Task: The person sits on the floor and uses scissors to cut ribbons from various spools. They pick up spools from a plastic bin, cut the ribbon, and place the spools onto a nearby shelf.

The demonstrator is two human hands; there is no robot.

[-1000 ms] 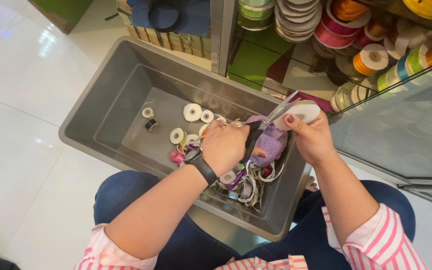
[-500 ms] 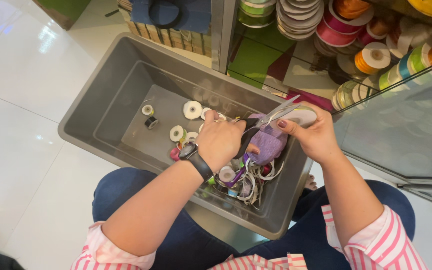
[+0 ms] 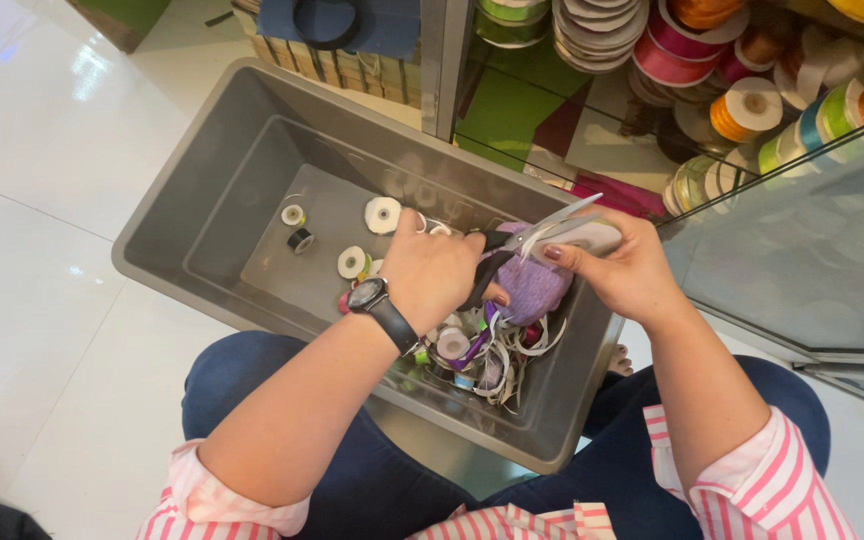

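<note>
A: What is held over the grey bin [image 3: 202,215]?

B: A pair of scissors [image 3: 524,243] is gripped in the left hand [image 3: 432,272], the fingers closed through the black handles, blades parted and pointing toward the bin's far right corner. The wrist carries a black watch [image 3: 368,296].

A: And the right hand [image 3: 624,268]?

B: It is closed on a pale ribbon spool [image 3: 582,234], just beside the blade tips, seemingly so that a strand can be met by the blades. A purple bundle [image 3: 530,285] sits between the hands.

A: Why above the bin?

B: Probably so offcuts are caught; a tangle of ribbon scraps [image 3: 482,345] is piled at the near right corner, and small spools [image 3: 382,214] are scattered across the bottom.
</note>
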